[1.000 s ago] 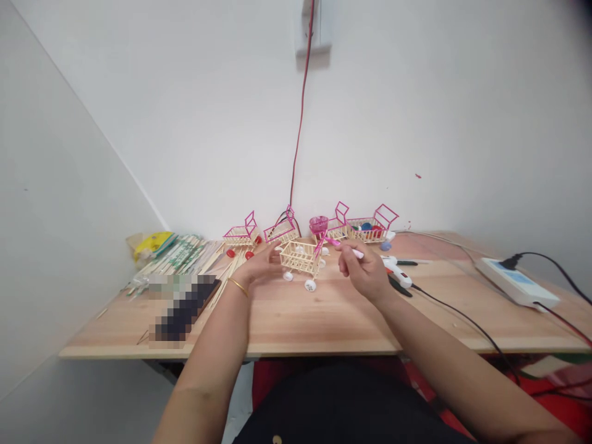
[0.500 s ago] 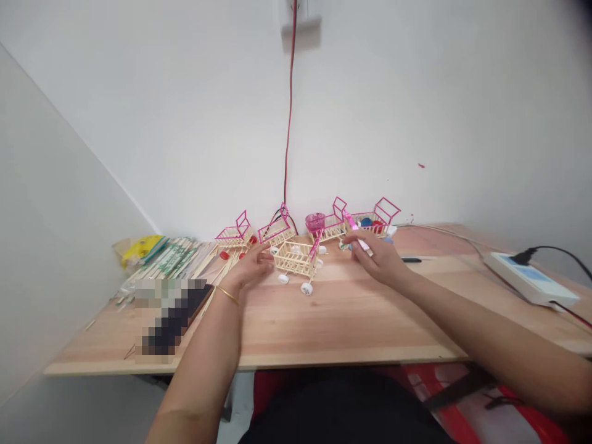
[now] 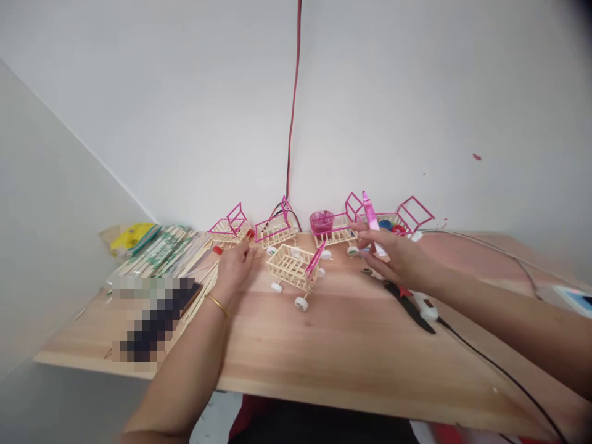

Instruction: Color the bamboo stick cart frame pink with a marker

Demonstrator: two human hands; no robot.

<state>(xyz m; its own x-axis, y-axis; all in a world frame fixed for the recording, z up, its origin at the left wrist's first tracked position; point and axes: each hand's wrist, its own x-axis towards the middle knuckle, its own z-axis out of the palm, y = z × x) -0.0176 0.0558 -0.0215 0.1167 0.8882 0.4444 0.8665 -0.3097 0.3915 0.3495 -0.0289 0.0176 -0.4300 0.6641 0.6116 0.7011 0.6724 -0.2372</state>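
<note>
Held in right hand (image 3: 388, 254): pink marker (image 3: 370, 213), near upright, raised above the counter (image 3: 287, 351) and apart from the small stick cart (image 3: 292, 268). Gripped low on the barrel, likely to leave the dark upper end free; capped or not, cannot tell.

Left hand (image 3: 237, 265): low at the counter, fingers loosely bent, just beside the cart, not touching. Holding anything or not, cannot tell: fingertips too small and blurred. Position apparently suited to steadying from that side.

Cart: upright on white wheels (image 3: 301, 303), between both hands, pink handle (image 3: 316, 258) toward the marker side. Presumably set forward of the row for easy reach.

Along the wall (image 3: 370, 111): pink-rimmed carts (image 3: 275, 230), seemingly lined up at the back for order. Pink cup (image 3: 321, 223) among them; inside one or behind, cannot tell.

Far left: stick bundles (image 3: 160, 254), laid flat, probably against rolling. Right: white corded tool (image 3: 425, 306) beside dark-handled tool (image 3: 409, 305), cable (image 3: 493, 361) trailing toward the near edge, perhaps for slack.
</note>
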